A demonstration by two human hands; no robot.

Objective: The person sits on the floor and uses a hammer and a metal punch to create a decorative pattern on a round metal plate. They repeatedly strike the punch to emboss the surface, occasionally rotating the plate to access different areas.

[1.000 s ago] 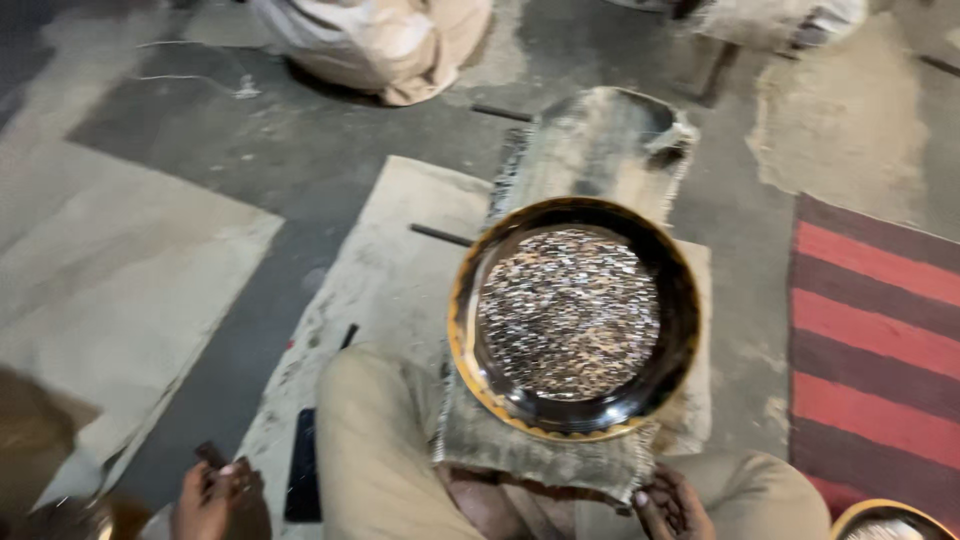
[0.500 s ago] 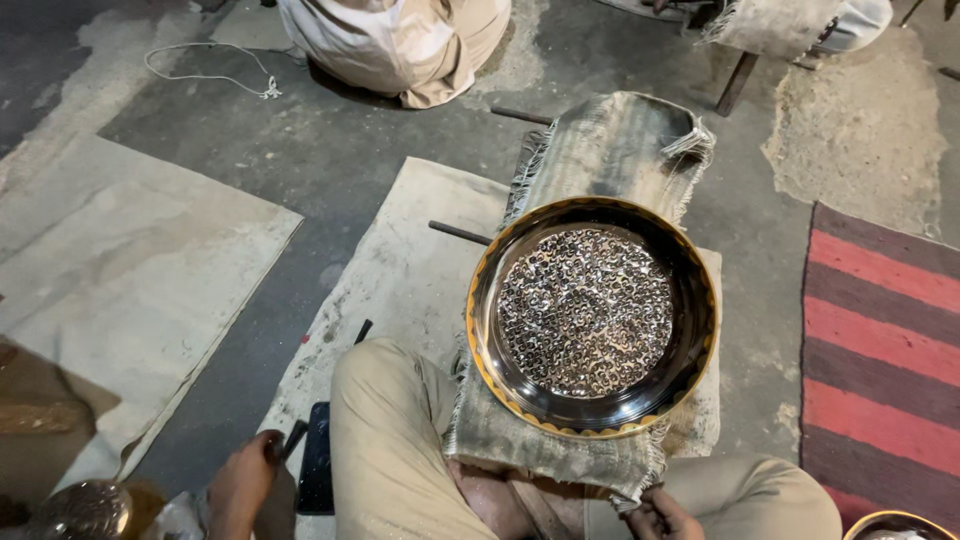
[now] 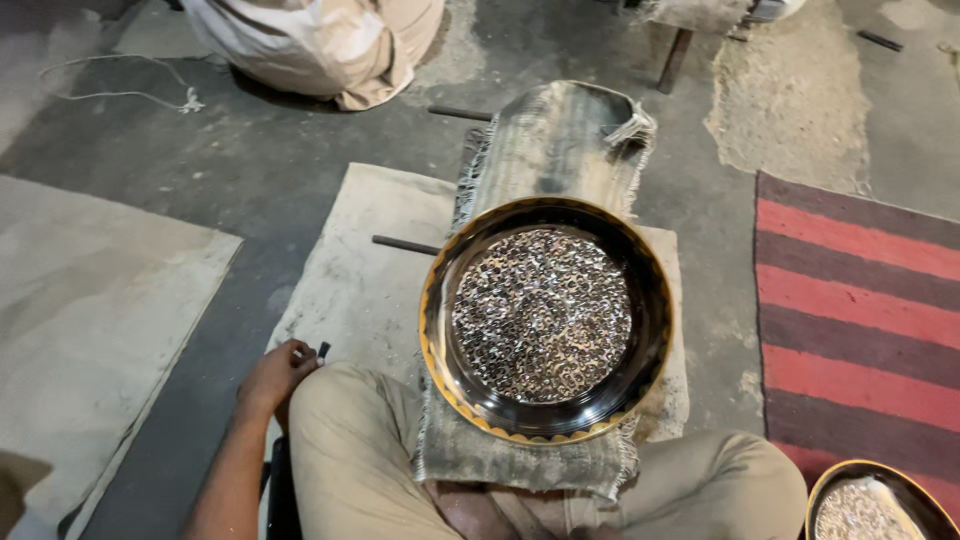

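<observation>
One left hand (image 3: 275,375) beside round engraved tray (image 3: 545,318)

Khaki trousers (image 3: 360,450) are worn; the left forearm (image 3: 225,480) is left bare, and no sleeve is seen.

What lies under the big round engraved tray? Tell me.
The tray rests on a frayed grey cloth draped over a rounded support. What that support is stays covered. Beneath lies a burlap mat.
</observation>
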